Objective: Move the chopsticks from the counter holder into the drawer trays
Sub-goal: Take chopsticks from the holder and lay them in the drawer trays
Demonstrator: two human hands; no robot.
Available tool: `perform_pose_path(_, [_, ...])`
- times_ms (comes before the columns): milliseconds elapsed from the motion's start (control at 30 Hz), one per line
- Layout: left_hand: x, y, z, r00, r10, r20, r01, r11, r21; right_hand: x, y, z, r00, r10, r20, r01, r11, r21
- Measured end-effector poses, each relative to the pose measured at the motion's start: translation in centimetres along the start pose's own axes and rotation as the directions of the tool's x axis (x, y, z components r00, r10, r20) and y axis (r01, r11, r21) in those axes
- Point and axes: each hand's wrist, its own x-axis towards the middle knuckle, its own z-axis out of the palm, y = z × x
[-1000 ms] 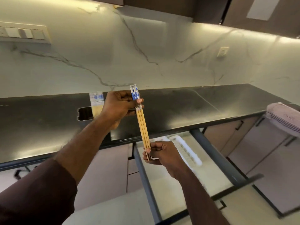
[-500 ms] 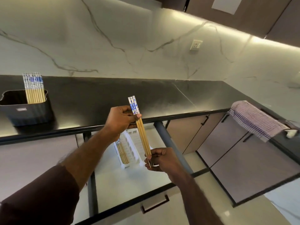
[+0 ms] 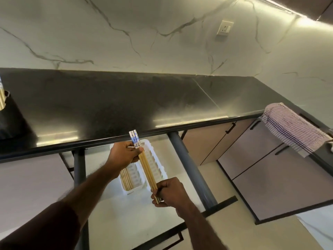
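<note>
A small bundle of wooden chopsticks [image 3: 146, 167] with blue-and-white tops is held at both ends above the open drawer [image 3: 108, 224]. My left hand [image 3: 124, 156] grips the patterned top end. My right hand [image 3: 167, 193] is closed around the thin tips. Below them a white slotted tray [image 3: 163, 175] lies in the drawer, with several chopsticks [image 3: 126, 181] lying in its left compartment. The black counter holder [image 3: 10, 120] stands at the far left edge, with a few chopsticks [image 3: 1, 97] sticking out of it.
The black countertop [image 3: 126, 101] runs across the middle, its front edge just above the drawer. A checked towel [image 3: 292, 127] hangs over the counter edge at right. Closed cabinet doors [image 3: 261, 168] lie right of the drawer's dark side rail [image 3: 191, 170].
The view has swung right and down, so the holder slid to the left edge. Both hands have carried the bundle lower, from in front of the counter to just above the drawer tray.
</note>
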Motion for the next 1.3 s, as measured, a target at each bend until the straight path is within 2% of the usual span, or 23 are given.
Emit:
perform_pose_path(300, [4.3, -7.1, 1.1, 0.976, -0.202, 0.086, 0.157, 0.916, 0.369, 6.9, -0.1, 1.8, 0.969, 0.243, 0.037, -0.24, 0.968, -0.07])
perform_pose_path(367, [5.1, -8.5, 1.2, 0.978, -0.187, 0.089, 0.12, 0.862, 0.493, 8.8, -0.1, 2.5, 0.963, 0.268, 0.038, -0.264, 0.96, -0.093])
perform_pose_path(467, [6.3, -10.3, 1.0, 0.989, -0.122, 0.083, 0.028, 0.709, 0.705, 11.8, -0.4, 3.6, 0.953, 0.302, 0.018, -0.299, 0.949, -0.102])
perform_pose_path(633, [8.3, -11.6, 1.3, 0.981, -0.111, 0.158, -0.051, 0.638, 0.768, 16.6, -0.7, 5.7, 0.951, 0.307, -0.028, -0.308, 0.942, -0.132])
perform_pose_path(900, [10.2, -13.6, 1.0, 0.953, -0.142, 0.266, -0.187, 0.416, 0.89, 21.0, 0.9, 8.5, 0.945, 0.323, -0.06, -0.328, 0.922, -0.204])
perform_pose_path(1000, [10.6, -14.0, 1.2, 0.945, -0.159, 0.285, -0.213, 0.36, 0.908, 21.6, 1.6, 9.3, 0.952, 0.293, -0.09, -0.306, 0.924, -0.228])
perform_pose_path(1100, [10.8, -14.2, 1.3, 0.942, -0.163, 0.295, -0.237, 0.301, 0.924, 21.5, 1.8, 9.7, 0.97, 0.215, -0.113, -0.243, 0.895, -0.374])
perform_pose_path(1200, [11.0, -14.2, 1.5, 0.937, -0.173, 0.304, -0.26, 0.236, 0.936, 21.4, 1.7, 9.8, 0.988, 0.091, -0.122, -0.146, 0.785, -0.602])
perform_pose_path(1300, [11.2, -14.3, 1.6, 0.93, -0.184, 0.317, -0.283, 0.192, 0.94, 21.1, 2.2, 10.2, 0.995, -0.015, -0.095, -0.06, 0.681, -0.73])
